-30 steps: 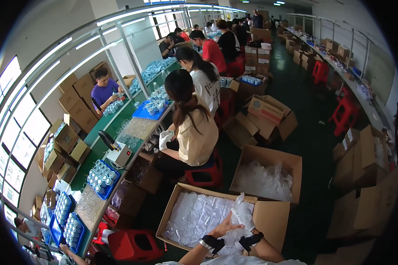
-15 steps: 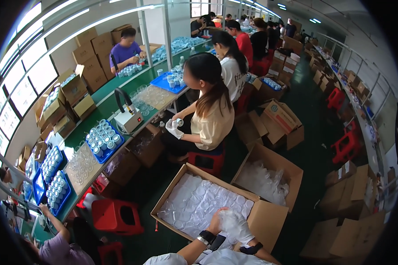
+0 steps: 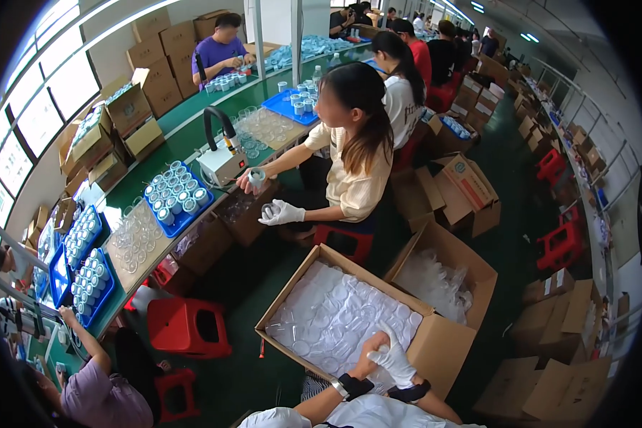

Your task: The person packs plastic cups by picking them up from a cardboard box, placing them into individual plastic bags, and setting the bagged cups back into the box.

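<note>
Over a cardboard box [image 3: 292, 287] full of clear plastic cups and lids [image 3: 339, 307], my two hands are close together. My left hand [image 3: 365, 358], bare and with a dark watch at the wrist, is curled closed against my right hand; what its fingers hold, if anything, is hidden. A white glove covers my right hand [image 3: 394, 362], with a black band at the wrist. Its fingers look partly stretched and apart, one pointing up, and no object shows in it. Clear cups lie flat in the layer just beyond both hands.
Another box [image 3: 481, 274] holding clear plastic bags [image 3: 435, 282] stands behind mine. A seated co-worker [image 3: 357, 157] holds a small cup [image 3: 257, 176] beside the bench. Red stools [image 3: 178, 328] stand at left. Blue trays [image 3: 167, 227] of cups line the bench.
My view has shifted and my hands have come slightly right. The crumpled clear film seen at my hands no longer shows there. The co-worker has stretched an arm toward the bench with a cup.
</note>
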`<state>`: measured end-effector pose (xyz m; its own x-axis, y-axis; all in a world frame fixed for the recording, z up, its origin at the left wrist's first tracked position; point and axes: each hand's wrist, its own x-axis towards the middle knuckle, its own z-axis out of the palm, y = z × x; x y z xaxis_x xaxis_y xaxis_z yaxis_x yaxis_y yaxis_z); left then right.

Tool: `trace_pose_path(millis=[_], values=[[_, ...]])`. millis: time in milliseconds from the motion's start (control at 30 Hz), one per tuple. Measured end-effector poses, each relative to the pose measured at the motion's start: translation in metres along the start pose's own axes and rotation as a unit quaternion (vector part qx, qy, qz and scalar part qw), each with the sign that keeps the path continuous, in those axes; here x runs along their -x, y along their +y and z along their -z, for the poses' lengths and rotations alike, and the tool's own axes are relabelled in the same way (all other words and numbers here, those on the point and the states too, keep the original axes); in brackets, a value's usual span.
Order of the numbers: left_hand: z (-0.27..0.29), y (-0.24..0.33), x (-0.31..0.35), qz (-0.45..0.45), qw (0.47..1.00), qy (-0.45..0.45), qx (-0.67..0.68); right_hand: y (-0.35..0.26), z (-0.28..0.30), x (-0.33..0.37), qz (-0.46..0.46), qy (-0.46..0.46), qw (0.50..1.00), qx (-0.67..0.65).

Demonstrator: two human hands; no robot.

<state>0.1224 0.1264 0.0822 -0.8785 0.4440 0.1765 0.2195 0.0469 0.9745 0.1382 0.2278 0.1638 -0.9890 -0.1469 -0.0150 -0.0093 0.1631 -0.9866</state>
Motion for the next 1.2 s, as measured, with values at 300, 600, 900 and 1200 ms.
trace_pose_path(millis=[300, 600, 900, 1200], values=[[0.0, 0.014, -0.013, 0.094, 0.909, 0.121, 0.387, 0.135, -0.028, -0.017, 0.0, 0.14, 0.945, -0.296], [-0.012, 0.022, 0.014, 0.091, 0.98, -0.108, 0.14, 0.046, 0.015, 0.031, -0.036, -0.188, 0.978, 0.086], [-0.02, 0.004, -0.015, 0.143, 0.974, -0.173, 0.033, 0.027, 0.102, 0.065, -0.221, -0.005, 0.973, -0.073], [-0.067, -0.064, 0.05, 0.328, 0.93, -0.106, -0.127, 0.14, 0.163, 0.135, 0.028, 0.051, 0.94, 0.337]])
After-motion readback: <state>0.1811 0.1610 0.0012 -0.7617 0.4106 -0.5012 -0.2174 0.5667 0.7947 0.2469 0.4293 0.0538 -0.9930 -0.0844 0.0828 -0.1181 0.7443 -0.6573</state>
